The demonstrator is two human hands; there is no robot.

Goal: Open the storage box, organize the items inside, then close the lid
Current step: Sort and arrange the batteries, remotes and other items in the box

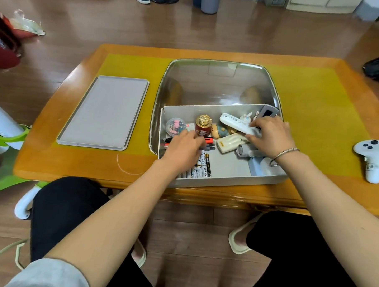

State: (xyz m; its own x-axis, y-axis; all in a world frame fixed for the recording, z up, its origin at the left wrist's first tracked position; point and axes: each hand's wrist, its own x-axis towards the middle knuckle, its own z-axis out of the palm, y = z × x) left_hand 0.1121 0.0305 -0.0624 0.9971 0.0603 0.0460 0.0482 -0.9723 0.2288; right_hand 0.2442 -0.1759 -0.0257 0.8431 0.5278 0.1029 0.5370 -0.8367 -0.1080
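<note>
Both forearms reach forward over the person's dark-trousered knees into the open storage box (215,179), which sits on the orange table (75,160) near its front edge. Inside the box, along its near wall, lies a row of batteries (201,170). Just beyond them the left hand (184,145) rests palm down over a bundle of red and black pens (210,142); whether its fingers close on any of them cannot be told. To the right inside the box, the right hand (271,137), a bracelet at its wrist, lies with curled fingers on a white handheld device (235,122), seeming to grasp it. Farther in the box stand a red bottle with a gold cap (203,126) and a round case of binder clips (176,126). The box's clear far wall rises behind them. Left of the box lies its grey lid (105,113), flat on the table. Right of the box, well apart, lies a white controller (372,157).
</note>
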